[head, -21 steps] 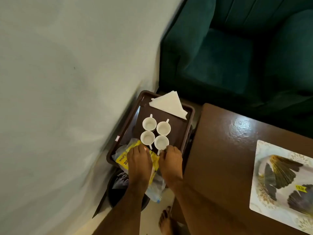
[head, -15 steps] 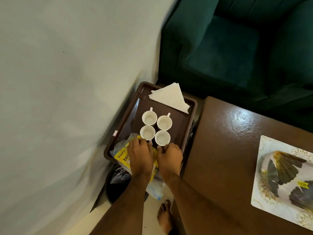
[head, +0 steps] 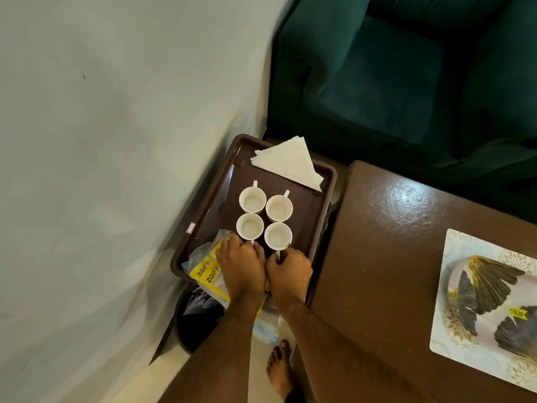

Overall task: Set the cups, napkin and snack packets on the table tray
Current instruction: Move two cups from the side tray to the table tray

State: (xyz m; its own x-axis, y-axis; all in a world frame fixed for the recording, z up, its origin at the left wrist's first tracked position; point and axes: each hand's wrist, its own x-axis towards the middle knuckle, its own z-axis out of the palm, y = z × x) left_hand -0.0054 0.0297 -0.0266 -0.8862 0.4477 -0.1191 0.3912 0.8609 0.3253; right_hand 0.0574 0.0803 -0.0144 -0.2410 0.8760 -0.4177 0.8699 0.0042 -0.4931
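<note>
Nearest: bare foot (head: 279,365) on the floor, both forearms reaching fwd over a dark bin (head: 197,318). L hand (head: 242,271) lies flat on the yellow snack packets (head: 205,273), fingers (head: 232,242) loosely together, tips touching the near-left cup (head: 250,226). R hand (head: 289,270) is curled, fingers pinching the handle of the near-right cup (head: 278,235).

Step in hand, as I judge: squaring the near cups w/ the far pair. Do it w/ small nudges by the handle, keep the cup upright, and hold the packets down so they don't slide off; they overhang the near rim of the brown tray (head: 327,181).

Beyond the fingers: far-left cup (head: 252,200) and far-right cup (head: 279,208), handles pointing away, all four close-packed. Folded white napkin (head: 287,164) at the tray's far end, apart from the cups. Wooden bench (head: 386,257) just right of the tray.
</note>
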